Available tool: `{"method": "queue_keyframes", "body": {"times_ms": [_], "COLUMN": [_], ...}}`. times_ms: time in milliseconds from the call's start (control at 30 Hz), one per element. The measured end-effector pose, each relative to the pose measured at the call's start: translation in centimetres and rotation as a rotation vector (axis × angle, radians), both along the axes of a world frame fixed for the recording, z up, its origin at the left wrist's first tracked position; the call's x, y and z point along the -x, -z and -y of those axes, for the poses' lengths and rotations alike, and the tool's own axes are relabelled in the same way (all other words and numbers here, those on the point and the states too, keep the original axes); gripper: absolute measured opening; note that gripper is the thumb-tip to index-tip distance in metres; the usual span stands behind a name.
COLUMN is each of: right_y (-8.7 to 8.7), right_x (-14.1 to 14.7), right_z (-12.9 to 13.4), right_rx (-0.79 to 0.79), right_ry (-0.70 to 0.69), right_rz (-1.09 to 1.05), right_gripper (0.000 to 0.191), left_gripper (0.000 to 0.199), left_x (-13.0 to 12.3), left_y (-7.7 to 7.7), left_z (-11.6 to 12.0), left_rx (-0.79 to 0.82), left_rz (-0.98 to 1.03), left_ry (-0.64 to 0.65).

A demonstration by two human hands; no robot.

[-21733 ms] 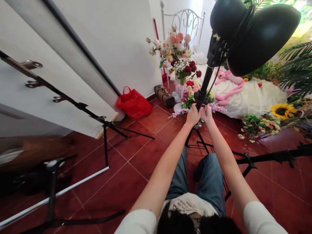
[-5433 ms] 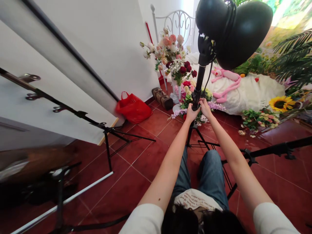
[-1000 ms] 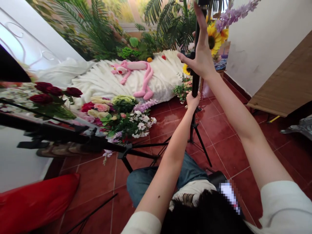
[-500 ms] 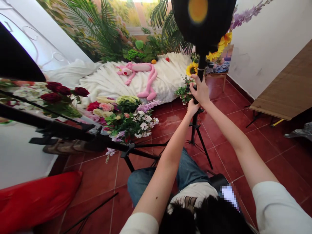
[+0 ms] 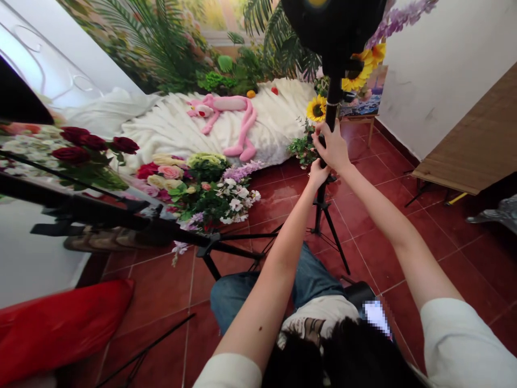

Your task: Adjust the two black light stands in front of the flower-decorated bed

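Note:
A black light stand [image 5: 319, 211] stands upright on spread tripod legs in front of me, with a dark lamp head [image 5: 335, 32] on top, cut off by the upper edge. My left hand [image 5: 318, 173] is closed around its pole, low down near a joint. Just above it, my right hand [image 5: 334, 146] grips the same pole, thumb and forefinger around it near a dark knob. The palms hide part of the joint. Behind the pole are a sunflower [image 5: 316, 109] and leafy greenery [image 5: 302, 151].
A second black stand [image 5: 121, 218] slants across the left, beside dark red roses [image 5: 72, 154] and mixed flowers [image 5: 210, 188]. A pink plush toy [image 5: 234, 103] lies on a white fur cover [image 5: 161, 121]. A brown board [image 5: 464, 140] leans right; red cloth [image 5: 64, 318] lies lower left.
The lamp head and the pole's pale ring sit slightly higher above my hands. Both hands keep hold of the pole. The whole view has shifted a little.

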State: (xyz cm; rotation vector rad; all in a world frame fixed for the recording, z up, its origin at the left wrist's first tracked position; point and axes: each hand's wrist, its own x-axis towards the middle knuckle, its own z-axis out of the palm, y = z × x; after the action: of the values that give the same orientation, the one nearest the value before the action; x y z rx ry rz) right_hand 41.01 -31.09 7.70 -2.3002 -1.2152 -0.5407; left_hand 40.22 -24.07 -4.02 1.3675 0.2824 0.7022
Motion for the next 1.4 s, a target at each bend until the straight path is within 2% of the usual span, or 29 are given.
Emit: {"method": "queue_keyframes", "body": {"times_ms": [67, 167, 267, 367, 467, 567, 667, 867, 1033, 1133, 1200, 1267, 1333, 1400], "right_y": [0.5, 1.7, 3.1, 4.0, 4.3, 4.4, 4.3, 2.9, 1.9, 2.4, 3.2, 4.4, 5.9, 7.4], "right_x": [0.6, 1.9, 2.9, 3.3, 3.4, 3.8, 4.6, 5.2, 4.1, 2.9, 2.1, 1.8, 2.0, 2.8], "right_z": [1.4, 4.3, 7.3, 9.6, 10.8, 10.8, 9.9, 7.8, 6.4, 6.3, 6.5, 6.7, 6.7, 6.6], "right_rx": [0.021, 0.078, 0.167, 0.310, 0.499, 0.625, 0.680, 0.645, 0.657, 0.585, 0.444, 0.223, -0.063, -0.359], "right_ry": [-0.067, -0.123, -0.132, -0.140, -0.150, -0.124, -0.068, 0.120, 0.081, 0.109, 0.095, 0.043, -0.029, -0.098], "right_rz": [-0.050, -0.094, -0.098, -0.082, -0.026, 0.014, 0.009, -0.065, -0.089, -0.236, -0.452, -0.815, -1.232, -1.550], "right_gripper": [0.039, 0.046, 0.044, 0.035, 0.035, 0.040, 0.043, 0.048, 0.044, 0.042, 0.038, 0.043, 0.048, 0.049], "left_gripper": [0.022, 0.024, 0.030, 0.033, 0.035, 0.035, 0.036, 0.039, 0.036, 0.032, 0.031, 0.033, 0.034, 0.035], "left_x": [-0.1, 0.1, 0.8, 1.5, 2.0, 2.1, 2.0, 2.1, 2.3, 2.4, 2.5, 2.5, 2.4, 2.4], "left_y": [0.0, -0.1, -0.7, -1.4, -2.0, -2.2, -2.3, -2.4, -2.8, -3.0, -2.9, -2.8, -2.7, -2.6], "left_z": [0.1, 0.2, 0.3, 0.5, 0.7, 0.8, 0.7, 0.6, 0.6, 0.6, 0.5, 0.4, 0.4, 0.4], "left_rx": [0.045, 0.093, 0.040, -0.041, -0.065, -0.050, -0.044, -0.040, -0.015, -0.014, -0.022, -0.036, -0.043, -0.042], "left_rz": [0.024, 0.048, 0.010, -0.020, -0.024, -0.017, -0.020, -0.008, -0.022, -0.038, -0.039, -0.039, -0.044, -0.055], "left_ry": [0.054, 0.068, 0.056, 0.055, 0.055, 0.040, 0.044, 0.075, 0.102, 0.113, 0.117, 0.123, 0.128, 0.124]}}
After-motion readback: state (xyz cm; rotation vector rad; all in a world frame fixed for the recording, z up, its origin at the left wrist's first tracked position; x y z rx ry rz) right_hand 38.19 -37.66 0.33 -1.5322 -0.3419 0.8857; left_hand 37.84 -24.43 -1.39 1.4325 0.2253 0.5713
